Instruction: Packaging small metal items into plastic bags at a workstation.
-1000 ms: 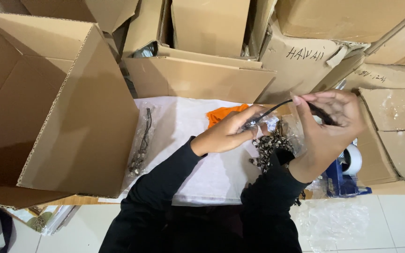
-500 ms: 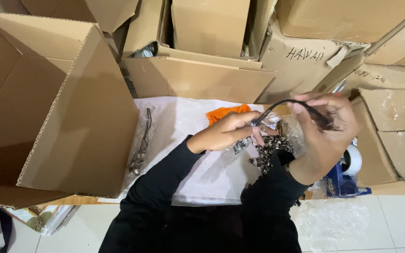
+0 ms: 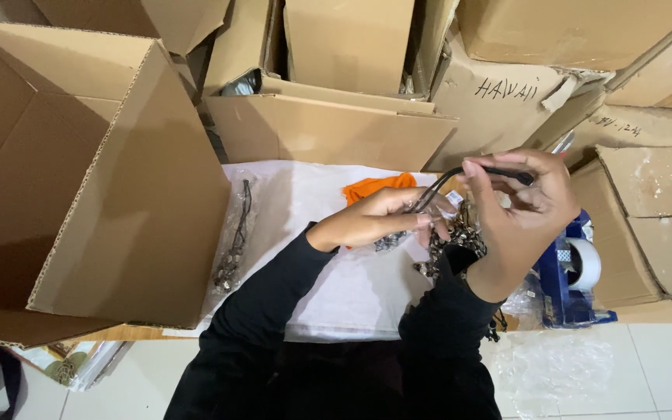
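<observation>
Two hands work above a white sheet [image 3: 328,295] spread over the desk, both in black sleeves. The right hand [image 3: 526,210] is raised, its thumb and forefinger pinched shut on a black cord [image 3: 472,173] that arcs down and leftward to the left hand [image 3: 379,219]. The left hand's grip is also closed, its fingers curled around the cord's lower run and a crinkled clear plastic bag [image 3: 445,208]. Between and just below the two hands hangs one bunch of dark beaded strands [image 3: 451,243] (too tangled to count singly).

One more beaded strand lies in its own clear packet [image 3: 235,233] on the left part of the sheet, well apart from the hands. One orange cloth [image 3: 375,187] sits on the sheet just behind the left hand.

To the right, beside the right wrist, stands one blue tape dispenser [image 3: 565,292] with one white roll [image 3: 585,263] in it. One loose sheet of clear plastic [image 3: 558,369] lies on the white tiled floor below it.

Cardboard boxes ring the desk: one large open box [image 3: 79,171] on the left, and at least five more stacked behind and to the right.
</observation>
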